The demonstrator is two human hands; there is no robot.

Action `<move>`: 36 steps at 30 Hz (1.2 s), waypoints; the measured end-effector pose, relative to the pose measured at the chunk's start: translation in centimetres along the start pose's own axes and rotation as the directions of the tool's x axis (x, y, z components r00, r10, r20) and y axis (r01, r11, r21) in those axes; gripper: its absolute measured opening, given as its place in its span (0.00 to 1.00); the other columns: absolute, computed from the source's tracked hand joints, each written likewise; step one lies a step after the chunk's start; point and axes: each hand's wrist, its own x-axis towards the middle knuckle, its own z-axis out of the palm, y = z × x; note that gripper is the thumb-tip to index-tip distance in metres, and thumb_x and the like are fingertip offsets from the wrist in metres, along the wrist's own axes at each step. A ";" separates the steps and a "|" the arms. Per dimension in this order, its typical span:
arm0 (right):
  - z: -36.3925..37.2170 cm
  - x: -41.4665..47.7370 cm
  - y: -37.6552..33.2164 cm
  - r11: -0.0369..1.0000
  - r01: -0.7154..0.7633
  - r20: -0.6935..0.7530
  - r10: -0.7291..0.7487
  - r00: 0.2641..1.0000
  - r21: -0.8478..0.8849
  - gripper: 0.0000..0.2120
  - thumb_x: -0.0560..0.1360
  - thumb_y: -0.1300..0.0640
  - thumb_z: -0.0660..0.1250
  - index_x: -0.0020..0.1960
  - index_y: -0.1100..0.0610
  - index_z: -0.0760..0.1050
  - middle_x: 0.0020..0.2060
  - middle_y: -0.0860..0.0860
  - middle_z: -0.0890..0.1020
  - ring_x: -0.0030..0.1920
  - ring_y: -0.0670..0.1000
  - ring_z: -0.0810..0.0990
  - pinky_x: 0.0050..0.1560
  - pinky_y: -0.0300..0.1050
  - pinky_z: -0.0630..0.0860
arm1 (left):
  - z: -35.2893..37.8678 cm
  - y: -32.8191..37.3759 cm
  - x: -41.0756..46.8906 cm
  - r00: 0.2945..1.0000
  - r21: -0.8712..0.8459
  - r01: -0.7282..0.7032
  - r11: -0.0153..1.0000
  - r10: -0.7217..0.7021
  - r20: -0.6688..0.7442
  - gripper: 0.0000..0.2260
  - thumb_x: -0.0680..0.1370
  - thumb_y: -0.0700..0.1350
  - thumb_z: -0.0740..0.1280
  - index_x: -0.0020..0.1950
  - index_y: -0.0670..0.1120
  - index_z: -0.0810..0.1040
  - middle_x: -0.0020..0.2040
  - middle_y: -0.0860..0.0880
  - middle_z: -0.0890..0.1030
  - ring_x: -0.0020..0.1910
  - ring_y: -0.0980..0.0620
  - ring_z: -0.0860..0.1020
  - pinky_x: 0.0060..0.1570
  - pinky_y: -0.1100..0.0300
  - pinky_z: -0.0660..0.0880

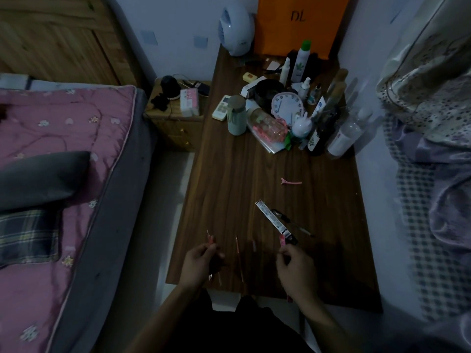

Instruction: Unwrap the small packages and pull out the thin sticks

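Evidently light and stiff, the slim packet [274, 220] points toward eleven o'clock, pinched at its near end by the right hand [295, 266]; the left hand [201, 261] grips what looks like a thin pen refill [211, 239].

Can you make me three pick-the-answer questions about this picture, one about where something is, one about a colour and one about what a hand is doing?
1. Where does the pink hair clip lie?
A. on the bed
B. on the wooden table, past both hands
C. inside the orange bag

2. What colour is the tall bag at the far end of the table?
A. orange
B. green
C. black

3. What is the right hand doing?
A. lying flat on the table
B. pointing at the wall
C. pinching the near end of a long thin packet

Answers:
1 B: the clip sits alone on bare wood in the middle of the table.
2 A: the bag marked DL is plainly orange.
3 C: the fingers are curled round the packet's lower end, and the packet slants up away from the hand.
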 end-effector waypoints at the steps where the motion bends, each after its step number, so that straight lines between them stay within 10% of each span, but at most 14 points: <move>1: 0.8 0.1 -1.2 0.999 0.037 0.057 -0.037 0.998 -0.013 0.06 0.77 0.55 0.69 0.51 0.46 0.77 0.42 0.40 0.79 0.41 0.37 0.78 0.40 0.32 0.75 | -0.3 0.0 0.0 1.000 -0.012 -0.006 1.000 0.006 -0.008 0.13 0.80 0.47 0.64 0.39 0.47 0.83 0.36 0.46 0.83 0.35 0.49 0.83 0.33 0.60 0.78; 8: 7.5 1.9 -8.4 0.968 0.215 0.214 -0.184 0.959 -0.128 0.07 0.76 0.50 0.65 0.49 0.51 0.80 0.46 0.48 0.85 0.47 0.49 0.83 0.41 0.40 0.73 | -3.3 0.7 0.4 0.999 -0.039 -0.008 0.999 0.006 -0.048 0.10 0.78 0.49 0.66 0.44 0.46 0.84 0.44 0.42 0.86 0.44 0.44 0.85 0.40 0.57 0.80; 21: 14.1 4.5 -12.3 0.933 0.104 0.271 -0.008 0.963 -0.344 0.16 0.76 0.46 0.63 0.52 0.56 0.83 0.48 0.56 0.86 0.50 0.59 0.85 0.47 0.46 0.79 | -6.6 4.5 0.2 0.989 -0.225 -0.047 0.973 0.014 -0.146 0.08 0.79 0.48 0.65 0.49 0.45 0.80 0.38 0.47 0.83 0.34 0.47 0.82 0.32 0.56 0.78; 25: 12.6 4.1 -13.1 0.996 -0.021 0.377 0.054 0.925 -0.092 0.18 0.79 0.48 0.60 0.62 0.53 0.80 0.55 0.56 0.85 0.49 0.56 0.85 0.46 0.43 0.79 | -6.5 7.1 -0.4 0.982 -0.228 -0.090 0.969 0.048 -0.182 0.08 0.79 0.47 0.65 0.49 0.44 0.79 0.39 0.46 0.81 0.34 0.49 0.81 0.34 0.55 0.78; 30: 7.7 0.3 -15.3 0.843 -0.203 0.439 -0.043 0.898 0.498 0.13 0.77 0.45 0.58 0.46 0.35 0.81 0.44 0.40 0.84 0.49 0.44 0.82 0.50 0.43 0.76 | -5.4 11.1 -1.8 0.974 -0.285 -0.177 0.942 0.124 -0.192 0.07 0.80 0.46 0.65 0.45 0.47 0.80 0.38 0.47 0.79 0.34 0.50 0.80 0.34 0.55 0.77; 36: 3.7 -3.0 -16.2 0.668 -0.233 0.459 -0.182 0.870 0.707 0.12 0.73 0.42 0.63 0.48 0.48 0.79 0.28 0.40 0.79 0.31 0.41 0.75 0.41 0.43 0.69 | -3.2 14.0 -4.2 0.967 -0.357 -0.243 0.902 0.195 -0.165 0.08 0.80 0.48 0.64 0.49 0.47 0.81 0.38 0.49 0.80 0.35 0.51 0.80 0.35 0.57 0.78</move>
